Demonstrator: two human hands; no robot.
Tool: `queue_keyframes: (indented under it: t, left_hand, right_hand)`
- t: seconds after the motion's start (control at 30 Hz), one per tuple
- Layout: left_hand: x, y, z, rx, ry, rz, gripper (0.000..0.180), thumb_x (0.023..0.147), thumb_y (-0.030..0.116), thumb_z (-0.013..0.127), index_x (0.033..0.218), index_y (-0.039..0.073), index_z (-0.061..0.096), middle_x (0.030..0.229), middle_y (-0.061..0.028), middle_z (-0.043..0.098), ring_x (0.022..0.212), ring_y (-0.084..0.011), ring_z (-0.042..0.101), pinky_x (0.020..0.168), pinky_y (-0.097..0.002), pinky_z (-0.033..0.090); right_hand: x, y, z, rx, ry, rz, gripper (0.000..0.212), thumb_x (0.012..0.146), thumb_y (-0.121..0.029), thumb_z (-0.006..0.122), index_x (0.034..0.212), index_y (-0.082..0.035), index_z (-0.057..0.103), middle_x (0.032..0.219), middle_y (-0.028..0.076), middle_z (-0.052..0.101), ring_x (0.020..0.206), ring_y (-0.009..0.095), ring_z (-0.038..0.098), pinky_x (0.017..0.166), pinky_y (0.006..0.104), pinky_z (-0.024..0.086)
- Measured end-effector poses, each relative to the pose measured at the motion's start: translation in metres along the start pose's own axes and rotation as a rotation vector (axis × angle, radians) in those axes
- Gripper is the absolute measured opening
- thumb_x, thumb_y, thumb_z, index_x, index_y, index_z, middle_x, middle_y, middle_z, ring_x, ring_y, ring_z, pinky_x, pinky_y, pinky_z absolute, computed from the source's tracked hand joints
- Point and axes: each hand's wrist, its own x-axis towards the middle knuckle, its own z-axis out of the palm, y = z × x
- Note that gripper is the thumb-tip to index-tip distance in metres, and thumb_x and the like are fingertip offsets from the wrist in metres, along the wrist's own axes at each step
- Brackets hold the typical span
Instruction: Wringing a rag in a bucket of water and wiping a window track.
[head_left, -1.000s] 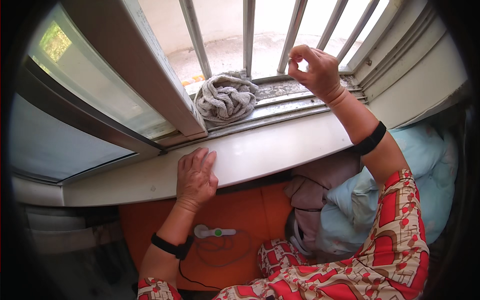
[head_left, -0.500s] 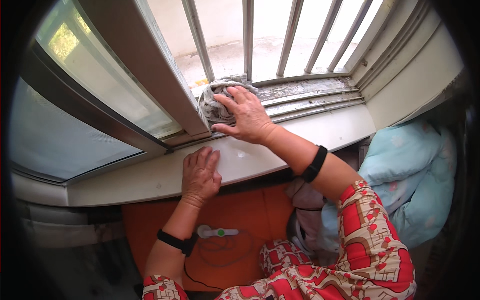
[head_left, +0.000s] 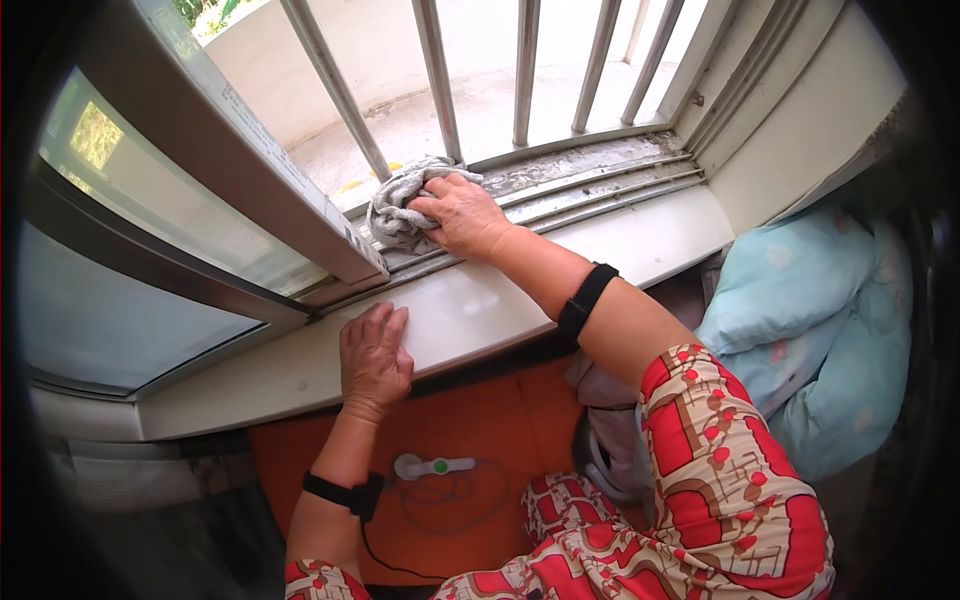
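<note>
My right hand (head_left: 462, 215) presses a crumpled grey rag (head_left: 402, 205) into the dirty window track (head_left: 590, 180), beside the end of the sliding window frame (head_left: 350, 255). Its fingers are bent into the cloth, and part of the rag is hidden under them. On the white windowsill (head_left: 480, 310), my left hand (head_left: 375, 355) rests by the near edge, with no object in it. Its fingers lie on the sill, slightly bent, a short way below the window frame.
Metal bars (head_left: 525, 70) stand just beyond the track. At the right lies a bundled pale blue quilt (head_left: 790, 310). Below the sill, a white device with a green button (head_left: 438, 467) and a thin cord sits on an orange surface (head_left: 480, 420).
My right hand's fingers have curled further into the rag, which stays by the end of the window frame. My left hand still rests on the sill. The whole view has shifted.
</note>
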Motion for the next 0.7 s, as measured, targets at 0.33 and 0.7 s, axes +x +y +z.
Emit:
queue_keyframes:
  t: [0.33, 0.7]
  left_hand:
    - [-0.002, -0.001, -0.001, 0.000, -0.018, -0.002, 0.051, 0.064, 0.012, 0.050, 0.115, 0.009, 0.052, 0.117, -0.0099, 0.046, 0.109, -0.0278, 0.044, 0.097, -0.0415, 0.032]
    - [-0.001, -0.003, 0.003, 0.015, -0.008, 0.013, 0.053, 0.062, 0.011, 0.051, 0.115, 0.009, 0.050, 0.118, -0.0110, 0.045, 0.109, -0.0290, 0.043, 0.096, -0.0427, 0.031]
  right_hand:
    - [-0.065, 0.105, -0.083, -0.268, 0.024, 0.163, 0.032, 0.073, -0.013, 0.064, 0.106, -0.015, 0.061, 0.109, 0.006, 0.054, 0.104, 0.025, 0.050, 0.090, 0.0334, 0.043]
    - [-0.073, 0.165, -0.168, 0.494, 0.975, 0.453, 0.032, 0.082, -0.011, 0.056, 0.112, -0.003, 0.052, 0.094, 0.011, 0.062, 0.087, 0.020, 0.058, 0.082, 0.0291, 0.045]
